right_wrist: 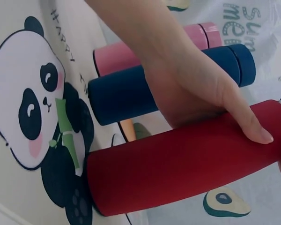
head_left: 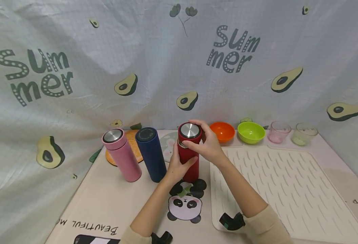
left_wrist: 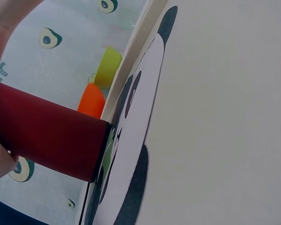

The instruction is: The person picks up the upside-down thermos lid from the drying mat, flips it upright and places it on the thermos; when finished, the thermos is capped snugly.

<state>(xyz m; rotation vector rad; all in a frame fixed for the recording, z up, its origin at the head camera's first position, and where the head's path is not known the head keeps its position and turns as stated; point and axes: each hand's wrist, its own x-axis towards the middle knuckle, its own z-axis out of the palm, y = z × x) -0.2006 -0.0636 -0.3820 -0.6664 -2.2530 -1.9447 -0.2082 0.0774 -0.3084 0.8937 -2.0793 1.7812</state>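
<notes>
A red thermos (head_left: 191, 169) stands upright on the table, and its base touches the tabletop in both wrist views. My left hand (head_left: 177, 167) grips its body from the left, thumb across the front. With my right hand (head_left: 207, 144) I hold its steel-topped lid (head_left: 190, 130), thumb in front and fingers over the back. A strip of the silver neck (head_left: 182, 145) shows between lid and body. Left of it stand a blue thermos (head_left: 151, 156) and a pink thermos (head_left: 123, 156), both upright with lids on. The right wrist view shows my left thumb (right_wrist: 253, 124) along the red body.
To the right lies a cream ribbed mat (head_left: 276, 189). Behind it are an orange bowl (head_left: 222, 132), a green bowl (head_left: 251, 132), a pink glass (head_left: 278, 132) and a greenish glass (head_left: 303, 134). A patterned curtain (head_left: 154, 61) hangs at the table's back edge.
</notes>
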